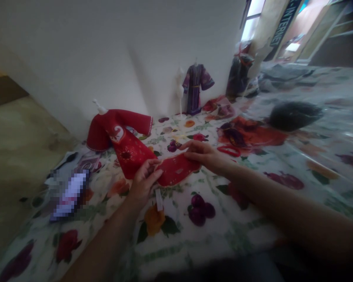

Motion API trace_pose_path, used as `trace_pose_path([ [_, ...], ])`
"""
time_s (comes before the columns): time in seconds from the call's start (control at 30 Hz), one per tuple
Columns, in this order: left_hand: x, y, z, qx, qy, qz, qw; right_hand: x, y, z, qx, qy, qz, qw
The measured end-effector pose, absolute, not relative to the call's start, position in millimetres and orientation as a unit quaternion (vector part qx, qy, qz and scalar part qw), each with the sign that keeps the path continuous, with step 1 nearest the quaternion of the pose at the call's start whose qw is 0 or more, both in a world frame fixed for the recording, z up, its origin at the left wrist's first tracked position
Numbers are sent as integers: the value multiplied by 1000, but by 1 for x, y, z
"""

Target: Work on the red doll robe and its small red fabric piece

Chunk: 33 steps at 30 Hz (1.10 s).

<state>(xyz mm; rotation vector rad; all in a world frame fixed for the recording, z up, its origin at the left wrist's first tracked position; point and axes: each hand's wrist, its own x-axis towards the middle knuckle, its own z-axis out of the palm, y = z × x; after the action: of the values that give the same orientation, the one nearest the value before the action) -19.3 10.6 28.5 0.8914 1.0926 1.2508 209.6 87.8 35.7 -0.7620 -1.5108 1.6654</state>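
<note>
Your left hand [144,184] and right hand [206,154] are apart but close, both on one small red cloth piece [178,170]. Your left fingers [148,168] pinch its left end, and your right fingertips [188,154] press on its upper right edge. The piece is held flat-ish, just above the floral-print cloth [241,235] on the bench, with a small pale patch near its middle. Can't tell if it's touching the cloth underneath.

Everything else, placed from the red dress [120,141], a doll-size garment with gold details on a white stand, lying tilted: the red cloth piece is just beside its skirt hem, and your left hand is touching or nearly touching that hem, can't tell which. A narrow white tag [159,199] sits just below the piece, in front of the dress. A red loop [228,150] lies past your right hand, right of the dress. Orange-red fabric scraps [250,133] are further right. Behind the dress, a purple robe [194,88] stands upright on a white stand [180,92]. A dark garment [238,76] stands further back. A black fuzzy lump [294,115] is well right, blurred. Left of the dress, a pixelated object [70,196] lies on the cloth, unreadable.
</note>
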Motion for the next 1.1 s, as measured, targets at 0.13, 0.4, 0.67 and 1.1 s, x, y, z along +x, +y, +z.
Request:
trace_pose_path([
  [0.13, -20, 10, 28, 426, 467, 537, 558, 212, 90, 35, -296, -588, 651, 377],
  [0.4, -24, 11, 23, 508, 492, 522, 476, 214, 101, 26, -278, -614, 635, 379],
  [0.67, -23, 10, 27, 565, 512, 473, 441, 220, 107, 26, -296, -682, 587, 321],
  [1.1, -29, 13, 20, 727, 532, 307, 307, 224, 94, 30, -323, -865, 340, 179],
])
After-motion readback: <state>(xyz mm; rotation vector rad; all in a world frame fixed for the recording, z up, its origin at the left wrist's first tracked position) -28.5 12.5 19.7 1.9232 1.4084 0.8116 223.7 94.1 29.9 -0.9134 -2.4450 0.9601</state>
